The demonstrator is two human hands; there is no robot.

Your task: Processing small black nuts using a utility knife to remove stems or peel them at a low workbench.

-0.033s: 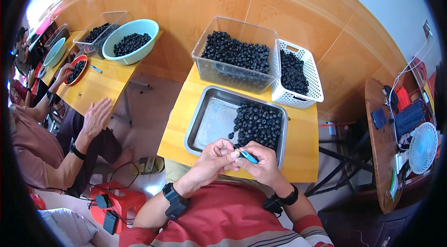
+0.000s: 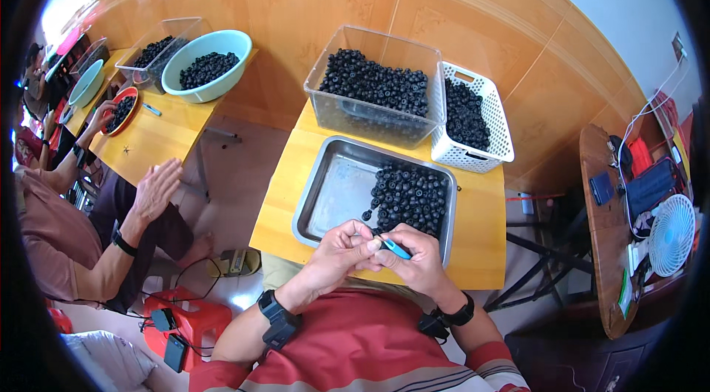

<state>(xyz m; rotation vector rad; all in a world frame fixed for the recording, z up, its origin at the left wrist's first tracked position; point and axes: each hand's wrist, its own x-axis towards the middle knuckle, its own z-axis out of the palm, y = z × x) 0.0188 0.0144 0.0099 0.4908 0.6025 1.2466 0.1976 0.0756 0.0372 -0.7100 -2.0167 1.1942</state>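
My left hand (image 2: 345, 254) and my right hand (image 2: 414, 251) meet over the near edge of a steel tray (image 2: 318, 192). Pinched in my left fingers is a small dark piece, mostly covered by the fingertips; it looks like one of the small black round parts (image 2: 414, 196) heaped in the tray's right half. My right hand grips a small tool with a light-blue handle (image 2: 397, 249), its tip close to the left thumb. What the tip does there is hidden by the fingers.
Behind the tray stand a clear plastic bin (image 2: 377, 128) and a white perforated basket (image 2: 473, 160), both holding black parts. At left, a person's hand (image 2: 157, 188) is raised near another table (image 2: 140, 155) with a mint basin (image 2: 214, 92). A red stool (image 2: 196, 318) and cables are on the floor.
The person's raised hand at the left has shifted slightly to the right. My own hands keep nearly the same place and grip.
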